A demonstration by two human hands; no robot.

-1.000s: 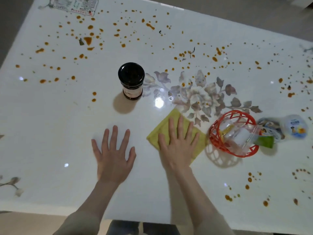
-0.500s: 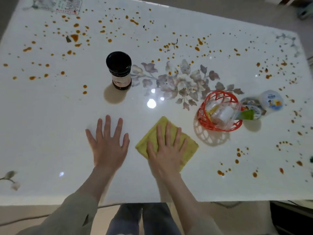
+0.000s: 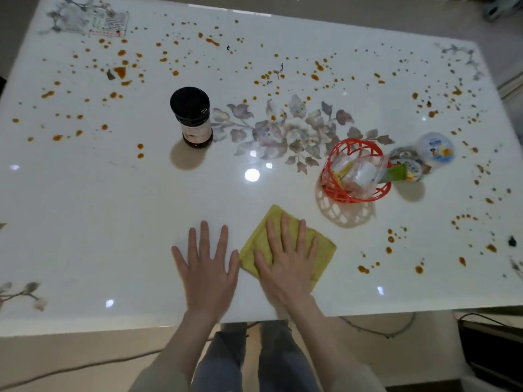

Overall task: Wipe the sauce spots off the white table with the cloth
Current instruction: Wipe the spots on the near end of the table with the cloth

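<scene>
Head: right hand [image 3: 285, 268] flat on cloth [image 3: 324, 248]

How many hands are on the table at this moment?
2. The left hand lies flat on the bare white table near its front edge; the right hand lies flat on the yellow cloth beside it.

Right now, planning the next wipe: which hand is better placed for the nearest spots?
Right: the right hand lies flat on the cloth, sauce spots on its side; the left hand touches only table.

card [image 3: 99, 22] print blurred, cup [image 3: 435, 148] label unreadable
</scene>
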